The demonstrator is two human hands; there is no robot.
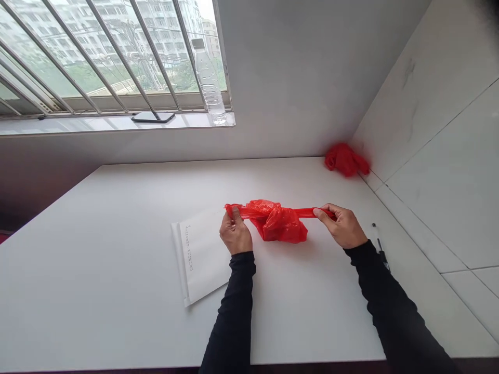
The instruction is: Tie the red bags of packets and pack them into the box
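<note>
Your left hand [236, 234] has one end of the red plastic bag [280, 226] pinched between thumb and fingers; your right hand [348, 227] grips the opposite end the same way. Both grasping, neither free. Bag is between them, over the middle of the worktop [97, 270], a bit toward its right edge. Can't tell if its underside touches the surface.

Status, as I read it: mid-step. Both ends are in hand, drawn out sideways into narrow strips, middle bunched and twisted. Looks like a knot, but one view doesn't settle whether it's being tightened or worked loose. Can't confirm it's finished either way. Left to do, by my reading: settle that twist, then let go of both ends. Contents, if any, are hidden.

Elsewhere on the worktop: a white packet [206, 254] lies flat, left of the bag, partly hidden by your left hand; looks uninvolved. A second red bundle [345, 160] lies crumpled in the back right corner, no hand on it. A pen [383, 256] is near the right edge, just beyond your right wrist.
</note>
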